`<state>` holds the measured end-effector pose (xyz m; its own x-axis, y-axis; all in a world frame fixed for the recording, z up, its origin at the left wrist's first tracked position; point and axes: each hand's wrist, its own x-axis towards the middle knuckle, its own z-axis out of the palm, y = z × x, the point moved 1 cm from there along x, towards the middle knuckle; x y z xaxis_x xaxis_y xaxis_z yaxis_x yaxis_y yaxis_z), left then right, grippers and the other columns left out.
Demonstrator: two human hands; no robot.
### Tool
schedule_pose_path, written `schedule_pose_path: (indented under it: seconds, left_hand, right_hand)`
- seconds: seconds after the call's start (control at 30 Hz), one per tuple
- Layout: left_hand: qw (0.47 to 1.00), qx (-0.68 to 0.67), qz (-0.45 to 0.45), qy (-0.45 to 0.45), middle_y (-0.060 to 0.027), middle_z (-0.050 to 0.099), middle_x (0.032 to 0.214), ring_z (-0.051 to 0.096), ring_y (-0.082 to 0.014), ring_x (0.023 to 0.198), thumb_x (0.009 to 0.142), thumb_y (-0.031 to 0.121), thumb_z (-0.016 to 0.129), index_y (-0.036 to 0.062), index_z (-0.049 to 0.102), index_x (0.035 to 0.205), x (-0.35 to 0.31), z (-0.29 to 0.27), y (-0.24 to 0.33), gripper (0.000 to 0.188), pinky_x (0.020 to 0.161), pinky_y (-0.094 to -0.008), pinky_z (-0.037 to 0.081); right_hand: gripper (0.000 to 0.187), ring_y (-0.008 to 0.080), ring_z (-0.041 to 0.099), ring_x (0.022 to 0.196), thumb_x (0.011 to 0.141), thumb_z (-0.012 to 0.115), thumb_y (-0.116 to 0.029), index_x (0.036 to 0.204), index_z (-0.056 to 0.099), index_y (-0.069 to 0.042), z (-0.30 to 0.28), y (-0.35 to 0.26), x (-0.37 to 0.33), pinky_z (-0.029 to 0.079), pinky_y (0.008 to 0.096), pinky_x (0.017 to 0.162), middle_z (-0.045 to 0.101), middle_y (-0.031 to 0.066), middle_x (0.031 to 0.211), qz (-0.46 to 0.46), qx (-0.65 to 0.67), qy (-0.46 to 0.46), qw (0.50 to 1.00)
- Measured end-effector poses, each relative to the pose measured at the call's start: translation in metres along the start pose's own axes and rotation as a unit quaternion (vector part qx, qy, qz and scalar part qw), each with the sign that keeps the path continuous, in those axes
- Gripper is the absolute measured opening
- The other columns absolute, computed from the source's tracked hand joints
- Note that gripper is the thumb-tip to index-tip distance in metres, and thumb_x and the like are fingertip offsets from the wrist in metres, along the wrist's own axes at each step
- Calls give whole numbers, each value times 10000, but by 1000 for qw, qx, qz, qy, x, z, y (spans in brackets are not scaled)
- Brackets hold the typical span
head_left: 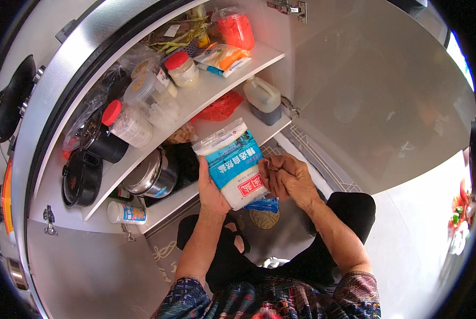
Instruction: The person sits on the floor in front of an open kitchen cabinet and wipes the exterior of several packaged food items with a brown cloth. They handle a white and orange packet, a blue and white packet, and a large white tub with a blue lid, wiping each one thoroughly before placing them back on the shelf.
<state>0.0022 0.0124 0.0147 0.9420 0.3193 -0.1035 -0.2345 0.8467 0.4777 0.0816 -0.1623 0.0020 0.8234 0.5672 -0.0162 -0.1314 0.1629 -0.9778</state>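
Note:
My left hand [212, 192] is closed on the left edge of a bag of salt [231, 165], a blue and white plastic packet with a clear top strip. The bag is tilted in front of the open cupboard, above my knees. Bunched in my right hand [296, 181] is a brown cloth [272, 171], pressed against the bag's right side. Below the bag a bit of blue plastic [263, 205] shows; most of it is hidden.
Jars with red lids [182, 69], a clear tub [150, 95] and black pots [82, 178] crowd the upper shelf [208, 91]. Lower down stand a steel pot [150, 173], a white bottle [126, 212] and a jug of dark liquid [263, 101]. An open cupboard door [376, 101] spreads to the right.

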Motion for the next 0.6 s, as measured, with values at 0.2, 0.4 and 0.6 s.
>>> schedule_pose_path:
  seconds: [0.2, 0.4, 0.6]
  left_hand:
    - [997, 68, -45, 9, -173, 534, 1277, 543, -334, 1139, 955, 487, 408, 41, 439, 1323, -2, 12, -13, 578, 969, -490, 437]
    - [994, 78, -78, -3, -172, 543, 1262, 561, -315, 1117, 958, 499, 388, 36, 436, 1319, 3, 11, -22, 589, 954, -452, 457]
    - [987, 125, -92, 50, -158, 571, 1215, 586, -289, 1068, 945, 481, 449, 44, 450, 1302, 8, -1, -21, 564, 931, -427, 474]
  right_hand:
    - [282, 174, 581, 977, 867, 466, -12, 1139, 539, -34, -22, 13, 15, 509, 296, 814, 585, 94, 1037, 83, 240, 61, 965]
    - [310, 106, 546, 783, 853, 614, -303, 1006, 562, -39, -12, -2, 8, 458, 254, 662, 586, 41, 910, 108, 246, -61, 961]
    - [630, 114, 537, 977, 784, 682, -38, 1340, 391, 32, -1, -3, 4, 459, 246, 771, 565, 55, 1107, 66, 117, -36, 990]
